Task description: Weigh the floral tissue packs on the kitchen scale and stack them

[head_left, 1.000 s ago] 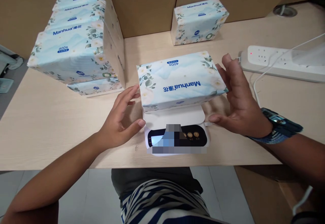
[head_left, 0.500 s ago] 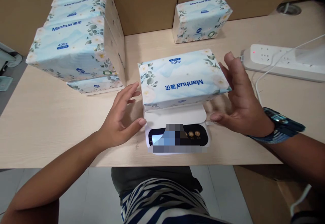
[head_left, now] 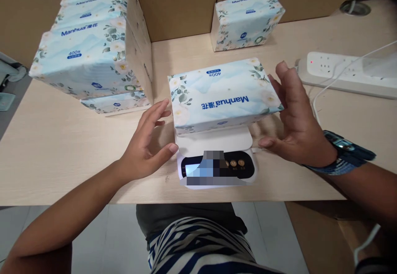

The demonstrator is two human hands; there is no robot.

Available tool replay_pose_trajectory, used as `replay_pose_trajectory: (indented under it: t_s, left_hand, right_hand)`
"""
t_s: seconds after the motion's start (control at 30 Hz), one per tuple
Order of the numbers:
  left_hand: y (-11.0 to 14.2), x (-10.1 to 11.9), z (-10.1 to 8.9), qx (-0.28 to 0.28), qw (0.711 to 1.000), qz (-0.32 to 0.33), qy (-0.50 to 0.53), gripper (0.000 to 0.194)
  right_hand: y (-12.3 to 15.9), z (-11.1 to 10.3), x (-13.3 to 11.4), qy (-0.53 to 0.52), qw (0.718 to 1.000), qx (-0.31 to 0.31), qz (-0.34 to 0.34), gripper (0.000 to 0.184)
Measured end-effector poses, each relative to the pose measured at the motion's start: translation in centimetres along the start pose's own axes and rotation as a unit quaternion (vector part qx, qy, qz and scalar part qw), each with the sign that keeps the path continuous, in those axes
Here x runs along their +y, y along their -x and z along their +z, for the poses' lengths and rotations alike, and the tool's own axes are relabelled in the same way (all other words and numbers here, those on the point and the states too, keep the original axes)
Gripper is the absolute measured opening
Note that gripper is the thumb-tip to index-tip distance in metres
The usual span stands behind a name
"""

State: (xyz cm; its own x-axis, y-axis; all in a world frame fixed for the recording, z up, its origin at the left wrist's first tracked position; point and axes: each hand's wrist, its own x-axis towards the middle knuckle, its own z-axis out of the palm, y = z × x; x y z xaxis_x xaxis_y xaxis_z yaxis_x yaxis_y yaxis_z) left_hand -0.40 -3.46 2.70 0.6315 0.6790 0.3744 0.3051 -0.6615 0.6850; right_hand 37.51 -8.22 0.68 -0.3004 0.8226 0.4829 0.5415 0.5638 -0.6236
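A light-blue, flower-printed tissue pack (head_left: 225, 94) lies on the white platform of a digital scale (head_left: 217, 141), its print upside down to me. The lit display is partly masked by blurred blocks. My left hand (head_left: 147, 143) is open beside the pack's left end, thumb by the scale's left edge and fingertips close to the pack. At the other end my right hand (head_left: 294, 118) is also open, fingers spread. Its fingers are right beside the pack's right end; whether they touch it I cannot tell. Neither hand grips anything.
Several more tissue packs (head_left: 83, 54) are stacked at the back left of the wooden table (head_left: 56, 141). Another single pack (head_left: 246, 21) stands by the brown partition (head_left: 180, 5). On the right lie a white power strip (head_left: 338, 69) and its cable, near a round desk grommet (head_left: 355, 8).
The view has shifted very slightly. Both hands, the pack and the scale hold essentially the same positions.
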Motion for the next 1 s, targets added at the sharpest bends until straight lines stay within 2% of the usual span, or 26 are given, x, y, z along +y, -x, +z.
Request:
replay_pose_trajectory:
  t_s: [0.07,0.2,0.3,0.43,0.6,0.7,0.77,0.83,0.9,1.0]
  left_hand:
    - [0.1,0.0,0.1,0.01,1.0,-0.002,0.005,0.084]
    - [0.2,0.0,0.4,0.046,0.999,-0.001,0.021,0.081]
    - [0.2,0.0,0.3,0.053,0.998,0.0,0.019,0.081]
    - [0.2,-0.2,0.1,0.043,0.999,-0.009,0.02,0.082]
    - [0.3,-0.7,-0.1,0.019,0.998,-0.014,0.051,0.083]
    - [0.3,-0.9,0.0,0.012,0.991,-0.04,0.129,0.08]
    - [0.2,-0.7,0.2,0.019,0.978,-0.079,0.194,0.076]
    - [0.1,-0.5,0.5,0.019,0.964,-0.118,0.237,0.081]
    - [0.1,-0.5,0.8,0.014,0.959,-0.129,0.251,0.087]
    - [0.1,-0.9,1.1,0.027,0.96,-0.121,0.25,0.083]
  right_hand:
    - [0.0,-0.2,-0.2,-0.043,0.999,0.0,0.013,0.109]
    - [0.1,-0.4,-0.8,-0.183,0.981,0.036,0.061,0.09]
    - [0.1,0.0,-0.6,-0.219,0.972,0.048,0.075,0.087]
    - [-0.1,1.2,-0.5,-0.22,0.97,0.04,0.096,0.085]
    - [0.0,1.4,-0.4,-0.222,0.966,0.093,0.093,0.072]
    - [0.5,0.6,1.3,-0.143,0.969,0.115,0.165,0.067]
    - [0.7,0.1,2.6,-0.099,0.963,0.11,0.224,0.073]
    - [0.6,0.1,3.0,-0.09,0.955,0.111,0.26,0.079]
    - [0.3,0.5,2.3,-0.092,0.951,0.14,0.26,0.079]
    - [0.4,1.4,0.6,-0.072,0.958,0.183,0.208,0.075]
